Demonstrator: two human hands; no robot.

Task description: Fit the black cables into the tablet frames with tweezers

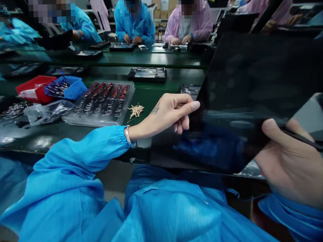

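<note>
My right hand point(292, 162) grips a large dark glossy panel point(257, 75) by its lower edge, thumb in front and other fingers behind. The panel stands tilted up and looks like a screen; blue sleeves are mirrored in its lower part. At its left edge is my left hand point(178, 111), thumb and forefinger closed together and the other fingers curled. Whether anything thin is pinched there, I cannot tell. Beside the left wrist, a small heap of pale thin strips point(136, 110) lies on the green bench point(146, 95).
Left of my arm are a clear plastic tray point(101, 103) of small red and dark parts, a crumpled plastic bag point(46, 112), a blue bin point(66, 87) and a red bin point(34, 88). An opened device housing point(147, 74) lies farther back. Several co-workers sit opposite.
</note>
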